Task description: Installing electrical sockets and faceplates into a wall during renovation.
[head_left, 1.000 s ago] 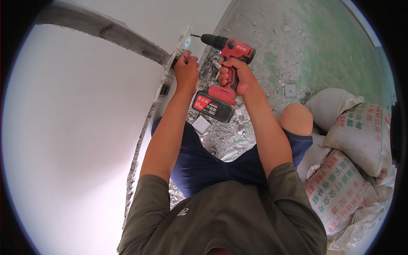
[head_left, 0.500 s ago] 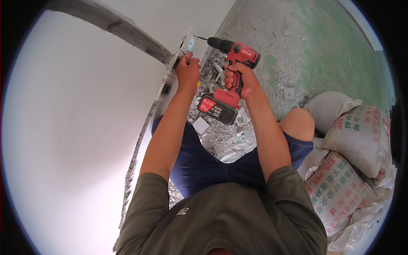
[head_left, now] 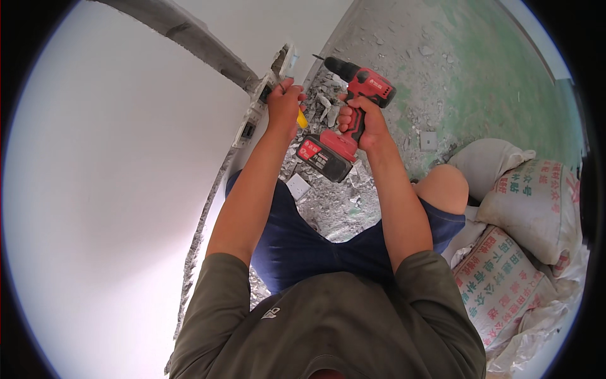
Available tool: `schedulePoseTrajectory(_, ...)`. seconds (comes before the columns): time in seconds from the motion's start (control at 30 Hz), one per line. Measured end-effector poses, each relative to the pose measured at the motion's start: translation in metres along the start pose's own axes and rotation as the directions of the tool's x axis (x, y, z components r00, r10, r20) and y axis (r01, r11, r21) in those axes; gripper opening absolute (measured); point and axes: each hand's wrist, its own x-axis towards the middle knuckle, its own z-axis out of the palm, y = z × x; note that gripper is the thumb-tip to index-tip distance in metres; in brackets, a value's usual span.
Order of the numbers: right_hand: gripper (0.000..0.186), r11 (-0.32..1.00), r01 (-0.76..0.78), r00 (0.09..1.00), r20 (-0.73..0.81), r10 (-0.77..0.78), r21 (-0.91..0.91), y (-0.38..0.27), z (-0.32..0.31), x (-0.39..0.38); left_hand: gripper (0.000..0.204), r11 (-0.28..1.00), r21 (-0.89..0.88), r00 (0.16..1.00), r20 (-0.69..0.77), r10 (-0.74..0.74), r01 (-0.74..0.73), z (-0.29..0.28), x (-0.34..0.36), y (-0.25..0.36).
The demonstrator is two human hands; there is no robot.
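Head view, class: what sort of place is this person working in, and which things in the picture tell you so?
Most likely a room under renovation or construction. A rough channel is cut into the white wall, rubble litters the bare floor, and filled sacks are piled nearby. The right hand holds a red cordless drill.

Floor [head_left: 480, 69]: bare concrete, grey with green-tinted patches, dusty. Lying on it:
- rubble [head_left: 328, 202], grey chips and fragments, strewn thickly along the foot of the white wall;
- white square plate [head_left: 298, 187], flat among the rubble;
- small grey square plate [head_left: 428, 140], flat, apart from the rubble;
- filled woven sacks [head_left: 536, 202], white with printing, stacked together at the right.
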Motion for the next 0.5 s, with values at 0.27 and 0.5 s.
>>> schedulePoseTrajectory(0.27, 0.011, 0.980, 0.185, 0.920, -0.338, -0.199, -0.074, 0.006, -0.019, 0.007, 0.028, 0.956, -0.271, 0.993, 0.057, -0.101, 0.112, -0.004, 0.020, -0.012)
schedulePoseTrajectory(0.5, 0.012, 0.982, 0.170, 0.877, -0.441, -0.191, -0.088, 0.016, -0.028, 0.008, 0.013, 0.963, -0.254, 0.994, -0.040, -0.098, 0.084, 0.013, 0.023, -0.018)
